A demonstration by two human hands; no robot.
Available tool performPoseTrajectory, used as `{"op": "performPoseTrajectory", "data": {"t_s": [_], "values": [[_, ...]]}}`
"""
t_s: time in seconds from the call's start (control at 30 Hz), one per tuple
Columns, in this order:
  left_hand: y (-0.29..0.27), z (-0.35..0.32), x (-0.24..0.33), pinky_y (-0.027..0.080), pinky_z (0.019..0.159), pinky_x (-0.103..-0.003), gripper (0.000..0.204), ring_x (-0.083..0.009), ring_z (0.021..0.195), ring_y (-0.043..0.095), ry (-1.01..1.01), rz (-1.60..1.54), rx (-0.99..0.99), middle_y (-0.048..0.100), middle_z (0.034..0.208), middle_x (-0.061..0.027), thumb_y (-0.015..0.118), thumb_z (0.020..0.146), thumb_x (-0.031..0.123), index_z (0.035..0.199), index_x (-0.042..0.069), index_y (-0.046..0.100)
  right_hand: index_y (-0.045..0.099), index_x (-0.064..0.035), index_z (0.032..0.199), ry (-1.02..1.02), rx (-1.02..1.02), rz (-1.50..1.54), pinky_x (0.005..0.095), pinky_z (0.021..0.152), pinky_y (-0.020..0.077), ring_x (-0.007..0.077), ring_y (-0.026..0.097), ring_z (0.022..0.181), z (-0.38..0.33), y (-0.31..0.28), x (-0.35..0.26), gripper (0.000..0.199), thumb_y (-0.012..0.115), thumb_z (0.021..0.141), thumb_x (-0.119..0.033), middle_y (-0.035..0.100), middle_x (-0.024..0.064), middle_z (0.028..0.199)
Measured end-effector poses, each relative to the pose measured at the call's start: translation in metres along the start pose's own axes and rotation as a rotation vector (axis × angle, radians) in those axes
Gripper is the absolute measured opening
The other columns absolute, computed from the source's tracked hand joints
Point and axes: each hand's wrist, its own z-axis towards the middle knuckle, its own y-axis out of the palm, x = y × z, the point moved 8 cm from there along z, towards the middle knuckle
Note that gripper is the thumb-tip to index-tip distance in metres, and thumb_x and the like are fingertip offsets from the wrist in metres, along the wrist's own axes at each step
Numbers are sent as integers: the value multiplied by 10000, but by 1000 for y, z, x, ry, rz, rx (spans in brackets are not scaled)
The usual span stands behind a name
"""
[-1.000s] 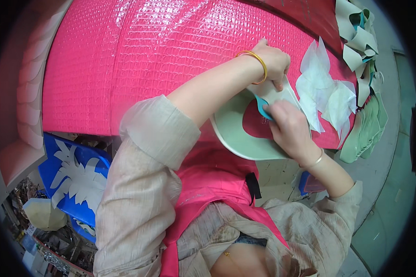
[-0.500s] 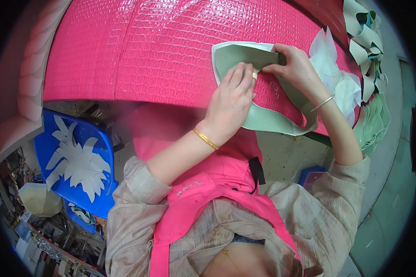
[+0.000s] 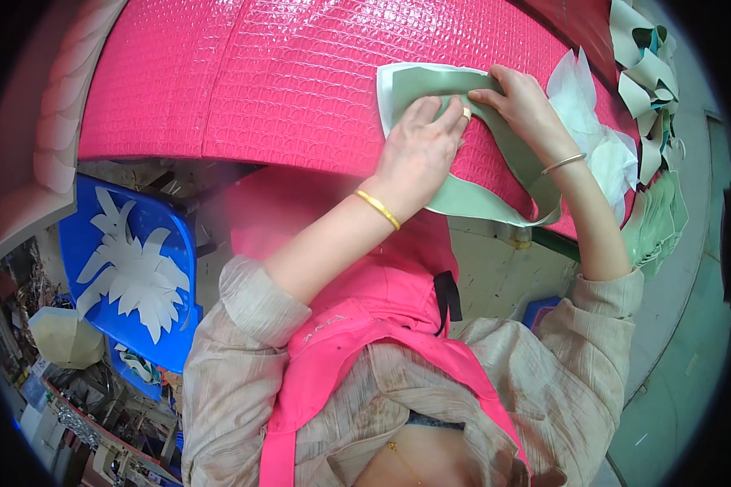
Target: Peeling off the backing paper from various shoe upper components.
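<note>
Right hand (image 3: pixel 532 114): thumb and fingers pinching the green piece (image 3: pixel 443 81) by its far edge.
Left hand (image 3: pixel 421 154): fingertips on it, left of the pinch; grip unclear.
Near edge: green piece overhangs.
Pink table (image 3: pixel 292 97): open leftward; white tissue (image 3: pixel 605 158) crowds the right.

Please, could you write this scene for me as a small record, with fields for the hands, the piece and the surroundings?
Left hand: laid on the green piece, fingers bent
Right hand: holds the piece at its upper right edge
Piece shape: curved, with white showing at its upper left
Surface: pink table cover
Right of piece: sheer white sheets; beyond them, a stack of green pieces
Lower left: blue chair bearing white cut-outs
</note>
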Motion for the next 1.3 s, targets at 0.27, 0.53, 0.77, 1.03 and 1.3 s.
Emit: {"op": "performPoseTrajectory", "data": {"t_s": [0.27,0.53,0.77,1.03,1.3], "values": [[-1,5,1,391,849,-316,305,-215,932,469,37,-62,27,500,993,-59,535,742,168,1010,23,551,503,19,940,-57,-20,133,302,651,431,163,528,693,-9,-5,8,348,673,687,-151,562,147,780],[3,6,2,370,896,-322,342,-228,991,463,105,-115,0,499,1045,-72,542,743,171,1053,27,539,437,-13,1064,-91,-131,166,310,741,432,197,566,823,-17,2,9,454,666,686,-120,564,149,906],[15,9,2,344,930,-327,369,-254,1107,403,133,-173,-59,453,1162,-76,564,736,197,1081,69,535,434,-40,1051,37,-31,209,361,731,435,290,563,861,-27,0,18,422,639,684,-66,561,169,922],[24,13,20,255,989,-443,407,-248,1177,342,181,-192,-263,396,1251,-44,561,758,237,1137,102,498,418,-76,1152,92,68,113,321,801,418,288,522,937,-42,-27,44,426,575,756,-68,482,168,1050],[38,17,4,239,1007,-417,321,-185,1182,370,321,-420,-521,444,1240,-8,448,845,254,1132,126,514,195,-61,1341,356,-40,1124,290,999,218,159,205,1263,-130,19,28,611,490,806,-52,196,73,1391]]}}
